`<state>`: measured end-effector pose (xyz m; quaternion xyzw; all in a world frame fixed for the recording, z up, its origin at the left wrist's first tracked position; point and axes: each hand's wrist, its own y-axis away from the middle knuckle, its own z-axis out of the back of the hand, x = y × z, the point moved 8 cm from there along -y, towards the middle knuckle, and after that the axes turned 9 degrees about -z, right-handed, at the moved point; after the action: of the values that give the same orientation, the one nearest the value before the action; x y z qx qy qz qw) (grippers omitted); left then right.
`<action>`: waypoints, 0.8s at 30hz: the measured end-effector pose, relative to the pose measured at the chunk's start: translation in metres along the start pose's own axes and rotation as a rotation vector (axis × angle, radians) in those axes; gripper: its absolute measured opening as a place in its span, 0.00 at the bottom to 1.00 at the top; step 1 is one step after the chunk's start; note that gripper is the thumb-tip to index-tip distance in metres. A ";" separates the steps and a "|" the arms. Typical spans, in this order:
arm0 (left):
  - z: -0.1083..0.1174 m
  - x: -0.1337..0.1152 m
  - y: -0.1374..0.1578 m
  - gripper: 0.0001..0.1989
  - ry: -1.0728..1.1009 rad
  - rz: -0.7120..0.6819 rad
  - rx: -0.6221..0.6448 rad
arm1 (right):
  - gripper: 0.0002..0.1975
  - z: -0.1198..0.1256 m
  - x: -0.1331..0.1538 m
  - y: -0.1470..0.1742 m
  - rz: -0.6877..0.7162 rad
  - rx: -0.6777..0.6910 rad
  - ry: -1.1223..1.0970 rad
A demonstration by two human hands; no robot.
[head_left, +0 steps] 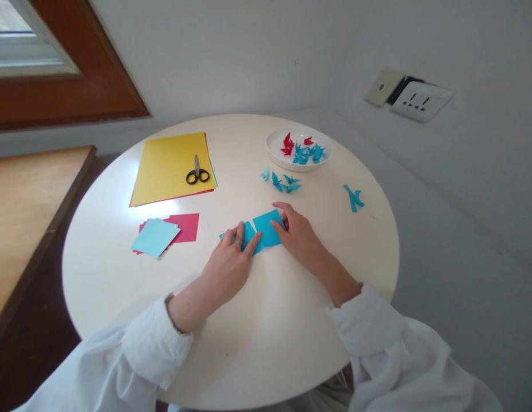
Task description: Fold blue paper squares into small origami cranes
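Note:
In the middle of the table lies a blue piece of paper (268, 229), with a narrow V-shaped gap running down from its upper edge. My left hand (231, 257) rests over its left part, fingers apart and pressing it to the table; the paper beneath them is partly hidden. At the right edge, my right hand (300, 233) pinches the paper between thumb and fingers. Just beyond the hands sit several small blue folded paper cranes (285, 183) and a paler one (266, 174). Blue paper strips (354, 198) lie to the right.
A white dish (272, 155) holds red and blue folded cranes. Black-handled scissors (197, 171) lie on yellow paper sheets (169, 166) at the back left. Light blue squares (156, 237) overlap red paper (186, 226) nearer me. The round white table (266, 355) stands against the wall.

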<state>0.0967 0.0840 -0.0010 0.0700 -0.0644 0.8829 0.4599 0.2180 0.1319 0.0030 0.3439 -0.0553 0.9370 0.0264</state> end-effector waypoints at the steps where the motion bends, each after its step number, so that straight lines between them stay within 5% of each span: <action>1: 0.000 0.000 0.000 0.25 -0.010 -0.006 0.007 | 0.19 0.000 -0.001 0.001 0.001 -0.004 0.006; 24: 0.001 0.000 0.004 0.27 0.148 0.046 -0.014 | 0.22 0.001 -0.014 0.003 0.079 -0.017 -0.032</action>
<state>0.0931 0.0816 0.0000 0.0000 -0.0380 0.8955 0.4435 0.2284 0.1288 -0.0056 0.3561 -0.0773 0.9312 -0.0086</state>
